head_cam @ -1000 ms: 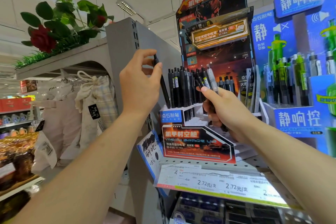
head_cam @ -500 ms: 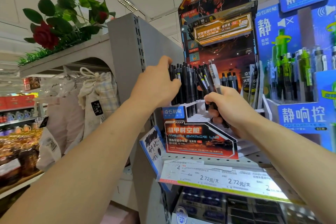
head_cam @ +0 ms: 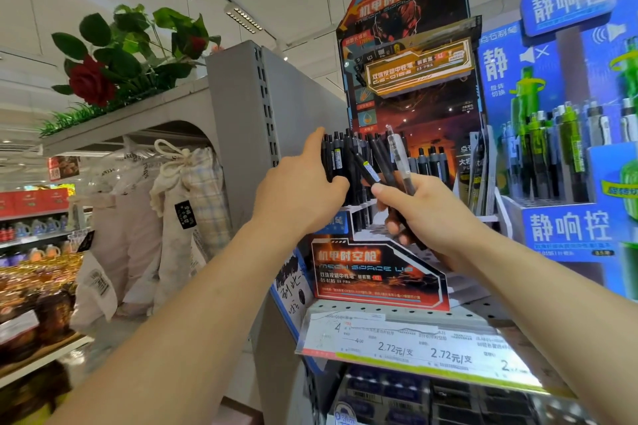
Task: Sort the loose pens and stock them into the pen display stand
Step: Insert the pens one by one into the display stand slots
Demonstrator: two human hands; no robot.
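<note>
Head view: the left hand (head_cam: 303, 198) now rests against the row of black pens (head_cam: 340, 162) standing at the left end of the pen display stand (head_cam: 376, 272), forefinger stretched up along the outermost pen and thumb laid on the barrels. A second ago this hand held a single black pen up and clear of the stand; half a second ago it was at the row. The hand looks empty now, so that pen has most likely been seated in the left section, though whether a barrel is still pinched cannot be told.

The right hand (head_cam: 426, 212) grips a loose bundle of pens (head_cam: 385, 166) fanned upward in front of the middle of the stand, mostly black with one clear-barrelled pen (head_cam: 398, 157) among them. Judging by that bundle, a good part of the sorting remains.

The stand's front panel and tall header card read "MECH SPACE UP" beneath Chinese characters, with a code that looks like "QS-0185". The price strip (head_cam: 421, 348) along the shelf's front edge reads "2.72元/支" twice. A blue display (head_cam: 566, 231) at the right carries large white Chinese characters.
</note>
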